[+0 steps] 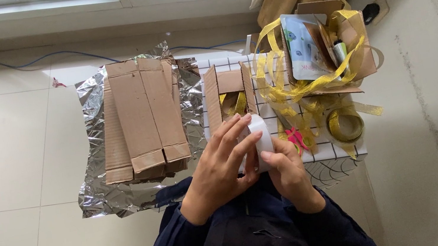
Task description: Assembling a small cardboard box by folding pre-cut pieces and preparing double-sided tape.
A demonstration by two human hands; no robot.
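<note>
Most of the white tape roll is hidden from me behind my left hand, whose fingers wrap its near side, while my right hand pinches its lower edge with thumb and fingertips. It sits just over the near end of one small open cardboard box, whose inside shows only scraps of gold. I count one stack of flattened cardboard on crumpled foil, one coil of gold ribbon, and one ribbon-tangled box with indistinct contents.
</note>
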